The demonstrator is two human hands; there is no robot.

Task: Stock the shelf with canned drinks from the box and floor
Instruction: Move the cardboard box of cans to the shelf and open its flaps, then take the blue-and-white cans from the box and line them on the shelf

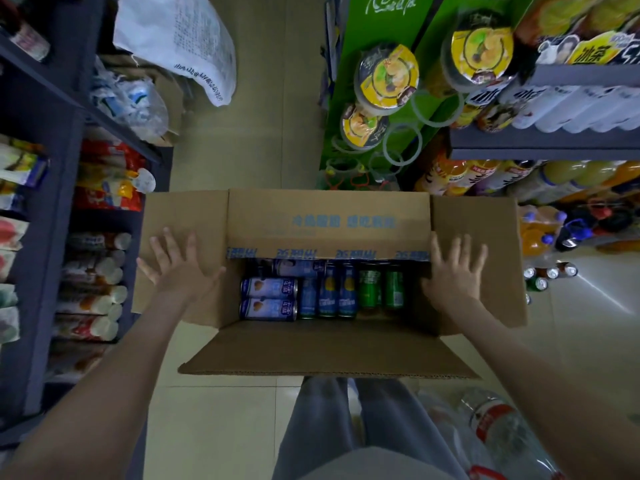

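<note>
Cans (322,292) lie on their sides in the open box (329,223), low in the aisle before us. We hold both hands flat with fingers splayed, gripping nothing. The left hand (176,265) is on the left flap (162,216) and the right hand (453,271) on the right flap (485,220). We judge this pushes the flaps outward to clear the opening. More cans (550,273) stand on the floor (242,150) at right, below the drinks shelf (540,147).

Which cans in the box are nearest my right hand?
The two green cans at the right end of the row, closest to the right hand; the rest are blue or pale and lie farther left.
</note>
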